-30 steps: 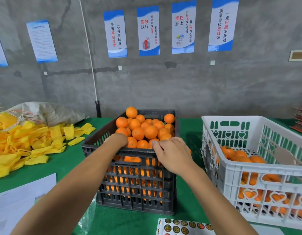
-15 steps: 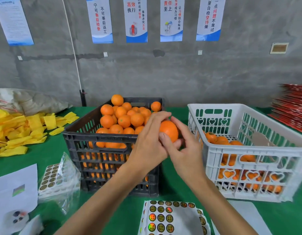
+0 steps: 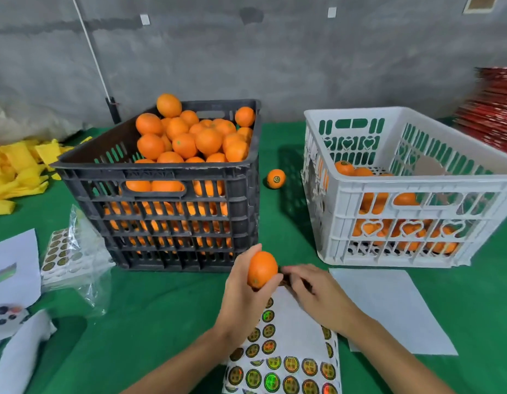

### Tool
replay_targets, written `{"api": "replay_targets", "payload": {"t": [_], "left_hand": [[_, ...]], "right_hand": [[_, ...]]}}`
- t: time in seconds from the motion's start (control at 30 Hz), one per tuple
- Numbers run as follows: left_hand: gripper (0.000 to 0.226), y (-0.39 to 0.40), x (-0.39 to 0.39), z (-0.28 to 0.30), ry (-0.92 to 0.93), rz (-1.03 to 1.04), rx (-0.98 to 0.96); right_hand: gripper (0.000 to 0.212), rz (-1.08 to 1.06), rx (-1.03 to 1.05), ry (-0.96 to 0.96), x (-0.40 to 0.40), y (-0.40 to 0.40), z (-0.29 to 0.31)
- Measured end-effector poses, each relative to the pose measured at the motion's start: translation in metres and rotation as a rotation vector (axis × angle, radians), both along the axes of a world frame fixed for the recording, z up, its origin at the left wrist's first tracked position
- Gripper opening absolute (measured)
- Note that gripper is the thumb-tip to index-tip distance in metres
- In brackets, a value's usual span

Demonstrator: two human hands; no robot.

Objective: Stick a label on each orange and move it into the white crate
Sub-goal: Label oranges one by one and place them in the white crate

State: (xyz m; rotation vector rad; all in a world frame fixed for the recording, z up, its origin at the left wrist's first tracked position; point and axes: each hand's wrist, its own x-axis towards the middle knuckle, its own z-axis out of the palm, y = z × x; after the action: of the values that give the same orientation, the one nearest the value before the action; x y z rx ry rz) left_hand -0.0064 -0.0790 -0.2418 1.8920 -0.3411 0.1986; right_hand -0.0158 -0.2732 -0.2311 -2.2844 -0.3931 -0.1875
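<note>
**Label being peeled while an orange is held ready**

At nine o'clock on the green worktop (image 3: 150, 314), yellow sleeves (image 3: 16, 172) are heaped, with a bagged spare sheet of labels (image 3: 64, 251) nearer the centre. At eleven o'clock the black crate (image 3: 172, 194) is seen piled high with unlabelled fruit. Just below centre, an orange (image 3: 262, 269) is clamped in the left hand (image 3: 243, 297), fingers curled round it and bare peel turned towards the right. Beneath both hands, at six o'clock, the label sheet (image 3: 286, 365) is spread flat. The right hand (image 3: 320, 294) is pressed to the top of that sheet, fingertips pinched together; whether a label is already lifted cannot be told. A stray labelled orange (image 3: 275, 179) is lying between the crates at twelve o'clock. At two o'clock the white crate (image 3: 411, 183) is partly filled.

The step is judged best done by a label being peeled from its edge, kept uncreased, and pressed flat on smooth peel away from the stem. The orange is then best lowered, not dropped, into the white crate.
</note>
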Motion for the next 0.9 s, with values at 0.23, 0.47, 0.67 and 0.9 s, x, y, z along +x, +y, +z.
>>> {"api": "replay_targets", "payload": {"t": [0.23, 0.47, 0.67, 0.9], "left_hand": [[0.053, 0.001, -0.005, -0.001, 0.072, 0.073, -0.305], [0.038, 0.0, -0.007, 0.007, 0.101, 0.058, -0.325], [0.034, -0.001, -0.008, 0.012, 0.113, 0.066, -0.279], [0.045, -0.002, -0.008, 0.011, 0.102, 0.059, -0.179]], "right_hand": [[0.057, 0.07, -0.203, 0.038, 0.005, -0.002, 0.003], [0.06, 0.109, -0.239, 0.061, 0.007, -0.008, 0.007], [0.027, 0.041, 0.048, 0.12, 0.008, -0.005, -0.001], [0.009, -0.085, 0.316, 0.301, 0.012, 0.004, 0.002]]}}
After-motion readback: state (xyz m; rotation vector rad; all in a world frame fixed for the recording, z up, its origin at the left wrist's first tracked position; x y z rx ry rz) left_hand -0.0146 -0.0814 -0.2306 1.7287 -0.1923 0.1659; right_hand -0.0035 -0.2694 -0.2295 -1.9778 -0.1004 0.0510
